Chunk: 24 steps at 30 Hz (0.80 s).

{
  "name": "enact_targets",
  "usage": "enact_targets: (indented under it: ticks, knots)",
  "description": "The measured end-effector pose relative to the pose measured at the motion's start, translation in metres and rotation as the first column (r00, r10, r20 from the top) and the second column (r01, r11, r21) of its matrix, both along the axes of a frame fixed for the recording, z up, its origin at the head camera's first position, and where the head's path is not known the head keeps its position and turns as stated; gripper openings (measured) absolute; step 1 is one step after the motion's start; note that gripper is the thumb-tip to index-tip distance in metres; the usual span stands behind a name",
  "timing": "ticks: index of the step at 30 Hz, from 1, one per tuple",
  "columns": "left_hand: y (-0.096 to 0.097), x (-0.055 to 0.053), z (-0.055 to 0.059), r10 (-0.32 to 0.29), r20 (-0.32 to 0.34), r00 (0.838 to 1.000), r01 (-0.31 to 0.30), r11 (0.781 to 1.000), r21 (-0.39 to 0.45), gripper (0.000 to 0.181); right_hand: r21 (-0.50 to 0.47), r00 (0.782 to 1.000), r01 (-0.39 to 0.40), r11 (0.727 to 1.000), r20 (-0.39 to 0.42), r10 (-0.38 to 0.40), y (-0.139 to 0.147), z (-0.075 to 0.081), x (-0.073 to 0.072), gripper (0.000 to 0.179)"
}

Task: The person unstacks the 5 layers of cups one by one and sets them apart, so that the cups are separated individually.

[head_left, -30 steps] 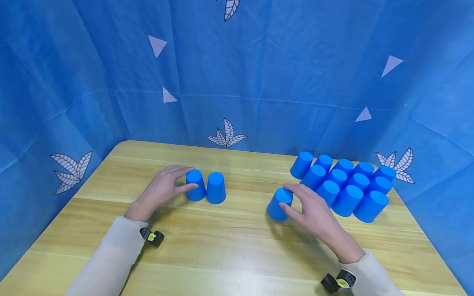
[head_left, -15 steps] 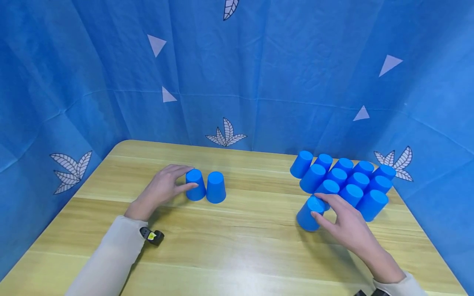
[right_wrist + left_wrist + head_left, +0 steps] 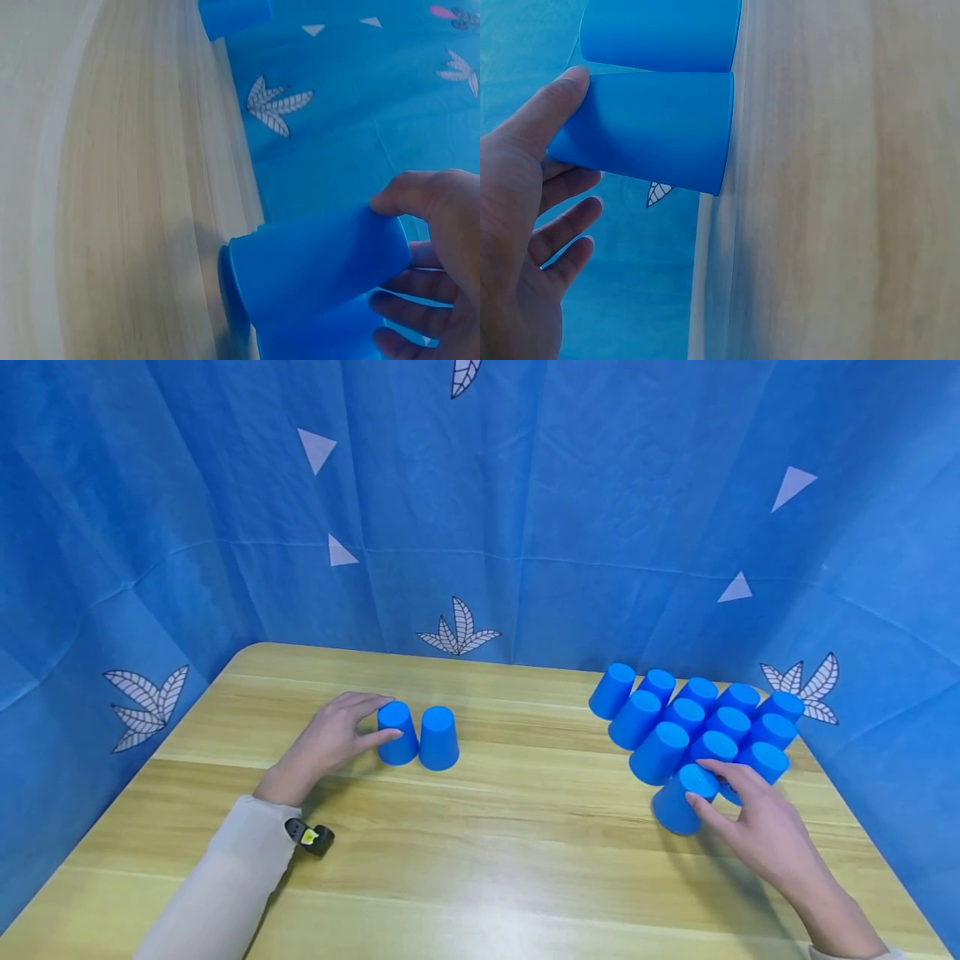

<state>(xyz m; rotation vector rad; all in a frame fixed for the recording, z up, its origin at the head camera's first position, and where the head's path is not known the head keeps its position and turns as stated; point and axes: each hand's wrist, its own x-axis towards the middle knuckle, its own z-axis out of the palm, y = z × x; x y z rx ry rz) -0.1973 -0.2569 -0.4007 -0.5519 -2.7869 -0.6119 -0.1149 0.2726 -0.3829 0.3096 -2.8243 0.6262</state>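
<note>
On the left of the table, my left hand (image 3: 330,742) holds an upside-down blue cup (image 3: 397,739) near its base, thumb on one side and fingers on the other. The left wrist view shows that cup (image 3: 649,131) with its rim at the tabletop. Right beside it stands a second upside-down cup (image 3: 438,742). Over on the right, my right hand (image 3: 776,835) pinches another blue cup (image 3: 678,806), slightly tilted, at the front of a cup group. Whether its rim touches the table is unclear. In the right wrist view, another cup (image 3: 322,334) is partly hidden behind the held one.
Several upside-down blue cups (image 3: 635,720) stand packed in rows at the back right. The wooden table (image 3: 450,852) has its far edge against a blue patterned curtain (image 3: 435,485), which also rises on both sides.
My right hand has carried its cup rightward and slightly toward me, from the middle right of the table to the front of the group. The left hand has stayed on its cup.
</note>
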Motion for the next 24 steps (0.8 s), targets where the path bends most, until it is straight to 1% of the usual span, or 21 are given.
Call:
enact_targets:
  ticks: [7, 12, 17, 24]
  knots:
    - [-0.001, 0.0, -0.001, 0.001, -0.01, 1.0, -0.001, 1.0, -0.001, 0.065, -0.004, 0.998, 0.056, 0.998, 0.015, -0.056, 0.012, -0.005, -0.003, 0.055]
    - [0.0, -0.001, -0.001, -0.003, -0.007, 1.0, 0.003, 1.0, 0.011, 0.065, 0.0, 0.996, 0.081, 0.997, 0.025, -0.081, 0.016, -0.007, -0.004, 0.059]
    - [0.0, -0.001, 0.0, -0.004, 0.0, 1.0, 0.004, 1.0, 0.015, 0.065, 0.012, 0.996, 0.078, 0.997, 0.033, -0.078, 0.016, -0.003, -0.004, 0.063]
    - [-0.001, -0.001, 0.0, 0.005, 0.016, 1.0, -0.005, 1.0, 0.009, 0.068, 0.024, 0.999, 0.049, 0.999, -0.012, -0.049, 0.013, 0.005, -0.003, 0.065]
